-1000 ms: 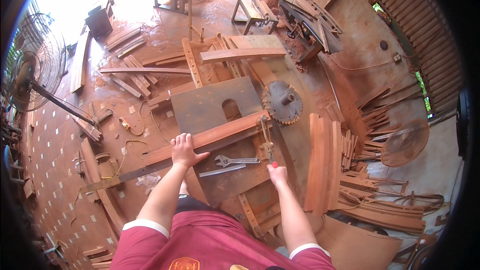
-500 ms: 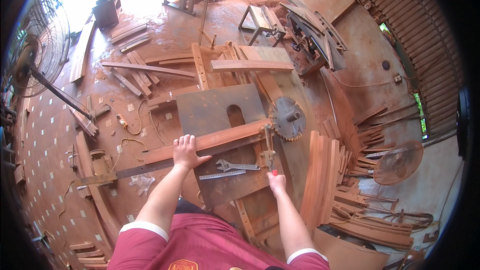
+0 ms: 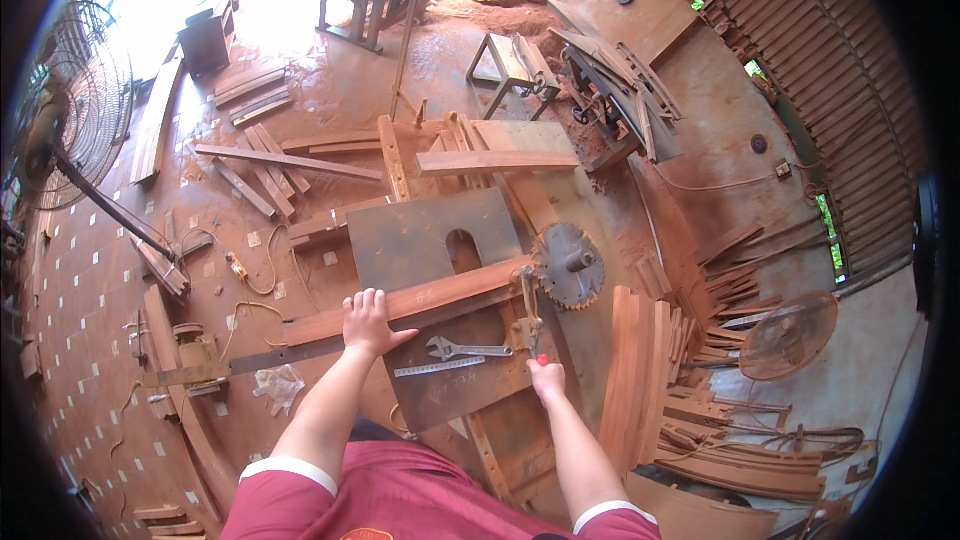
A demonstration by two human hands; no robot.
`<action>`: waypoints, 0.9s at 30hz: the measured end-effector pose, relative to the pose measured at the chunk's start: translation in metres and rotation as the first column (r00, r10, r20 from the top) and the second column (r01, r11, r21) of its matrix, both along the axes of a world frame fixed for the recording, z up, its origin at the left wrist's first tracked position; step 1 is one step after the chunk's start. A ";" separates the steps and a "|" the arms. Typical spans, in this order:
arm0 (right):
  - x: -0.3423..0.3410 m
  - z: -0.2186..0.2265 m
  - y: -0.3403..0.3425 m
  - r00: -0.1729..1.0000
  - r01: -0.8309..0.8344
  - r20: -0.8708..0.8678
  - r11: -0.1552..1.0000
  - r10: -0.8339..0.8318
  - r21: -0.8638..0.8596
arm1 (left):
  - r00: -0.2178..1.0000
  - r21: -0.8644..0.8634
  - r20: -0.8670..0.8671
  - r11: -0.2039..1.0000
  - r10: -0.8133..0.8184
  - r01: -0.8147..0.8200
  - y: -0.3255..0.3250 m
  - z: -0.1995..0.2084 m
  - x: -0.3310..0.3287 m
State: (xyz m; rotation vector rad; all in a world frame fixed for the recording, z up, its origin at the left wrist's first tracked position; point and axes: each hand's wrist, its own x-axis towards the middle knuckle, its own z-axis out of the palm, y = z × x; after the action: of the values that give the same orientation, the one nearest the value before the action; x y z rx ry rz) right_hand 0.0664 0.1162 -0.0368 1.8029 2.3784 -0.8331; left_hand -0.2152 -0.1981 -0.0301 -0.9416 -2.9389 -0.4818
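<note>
A reddish wooden plank (image 3: pixel 440 292) lies across the dark metal saw table, along a long dark straight bar (image 3: pixel 330 348). My left hand (image 3: pixel 368 324) rests on the plank, fingers laid over it and thumb spread to the right. At the plank's right end stands a rusty lever clamp (image 3: pixel 527 310). My right hand (image 3: pixel 547 382) is closed round its red handle, part of which shows above the fist. A toothed circular saw blade (image 3: pixel 568 266) is just beyond the clamp. Between my hands lie an adjustable wrench (image 3: pixel 470 349) and a white ruler (image 3: pixel 438 367).
A curved wooden piece (image 3: pixel 497 162) lies across the frame behind the table. Wooden boards (image 3: pixel 632 380) stand close to my right. At the left are a large fan (image 3: pixel 62 120) and a yellow cord (image 3: pixel 262 288) on the floor. A bench machine (image 3: pixel 620 90) stands at the far right.
The whole view has shifted, so the table and blade sit lower in the picture. Both hands keep their places on the plank and the clamp handle.
</note>
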 end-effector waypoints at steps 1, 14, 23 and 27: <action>-0.008 0.011 -0.004 1.000 0.009 0.018 0.999 -0.009 -0.034 | 1.000 -0.005 0.018 1.000 0.001 -0.001 0.000 0.002 -0.003; -0.047 0.028 -0.010 0.999 -0.007 0.047 1.000 0.006 0.008 | 1.000 0.003 -0.007 1.000 0.004 -0.004 0.005 0.003 -0.031; -0.061 0.026 -0.007 0.998 0.011 0.067 1.000 -0.010 -0.021 | 0.998 0.052 -0.057 0.999 0.009 -0.006 0.006 -0.007 -0.042; -0.062 0.036 -0.013 0.998 0.041 0.053 0.998 -0.039 -0.038 | 0.998 0.029 -0.066 1.000 0.001 0.001 0.005 -0.005 -0.043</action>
State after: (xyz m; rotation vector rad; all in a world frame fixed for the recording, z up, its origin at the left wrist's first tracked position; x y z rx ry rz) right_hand 0.0040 0.1034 -0.0005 1.8406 2.2854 -0.8196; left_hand -0.2583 -0.1936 -0.0347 -0.9350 -2.8656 -0.4820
